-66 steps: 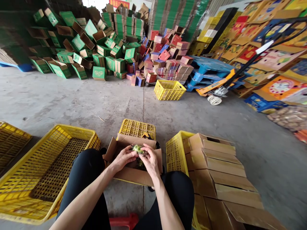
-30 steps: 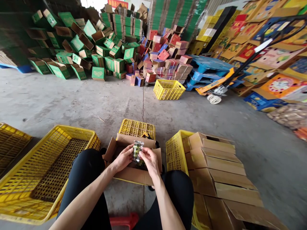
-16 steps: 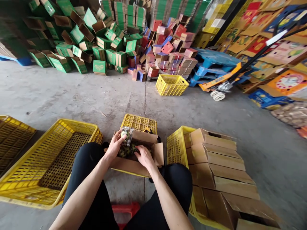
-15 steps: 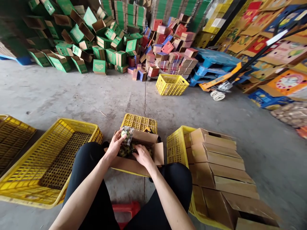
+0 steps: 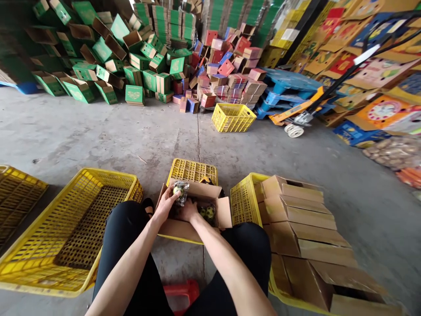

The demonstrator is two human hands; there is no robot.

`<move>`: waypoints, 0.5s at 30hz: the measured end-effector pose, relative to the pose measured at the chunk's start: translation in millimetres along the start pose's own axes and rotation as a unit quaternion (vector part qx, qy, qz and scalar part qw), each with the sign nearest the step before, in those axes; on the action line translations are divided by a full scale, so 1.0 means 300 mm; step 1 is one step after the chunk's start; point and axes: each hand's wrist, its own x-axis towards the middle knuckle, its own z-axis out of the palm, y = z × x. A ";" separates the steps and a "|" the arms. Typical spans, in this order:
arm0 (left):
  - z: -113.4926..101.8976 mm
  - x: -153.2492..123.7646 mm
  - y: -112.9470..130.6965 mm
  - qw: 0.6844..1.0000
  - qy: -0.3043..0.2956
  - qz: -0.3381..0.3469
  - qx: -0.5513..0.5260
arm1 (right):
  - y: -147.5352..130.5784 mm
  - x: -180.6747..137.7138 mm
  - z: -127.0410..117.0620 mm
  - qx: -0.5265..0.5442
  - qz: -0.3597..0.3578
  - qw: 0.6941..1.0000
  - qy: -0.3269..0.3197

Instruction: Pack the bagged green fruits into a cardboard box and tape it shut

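Note:
Between my knees, an open cardboard box (image 5: pixel 189 231) rests on an upturned yellow crate (image 5: pixel 194 169). My left hand (image 5: pixel 167 202) is closed around a green fruit in clear plastic (image 5: pixel 179 192), held over the box's left side. Down inside the box is my right hand (image 5: pixel 188 210), its fingers mostly hidden by the hand itself and the contents; whether it grips anything does not show. More green wrapped fruit (image 5: pixel 208 213) lies in the box to the right of that hand.
A yellow crate (image 5: pixel 42 287) stands at my left. On my right, another crate (image 5: pixel 245 199) holds several folded-open cardboard boxes (image 5: pixel 309 215). A smaller yellow crate (image 5: pixel 233 117), piled green boxes (image 5: pixel 134 94) and a pallet jack (image 5: pixel 301 115) are farther off. Part of a red stool (image 5: pixel 182 292) shows beneath me.
My right hand has moved left and deeper into the box, uncovering fruit on the right. The left hand still holds the wrapped fruit, slightly lower in the picture. The view has shifted a little.

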 end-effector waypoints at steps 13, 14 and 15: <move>-0.035 0.015 -0.107 0.983 0.040 0.048 0.174 | 0.206 -0.257 -0.270 0.039 0.024 0.996 0.073; -0.036 0.012 -0.117 0.980 0.039 0.051 0.189 | 0.208 -0.261 -0.257 0.044 0.022 0.996 0.073; -0.036 0.008 -0.127 0.977 0.038 0.051 0.206 | 0.207 -0.263 -0.241 0.047 0.016 0.996 0.074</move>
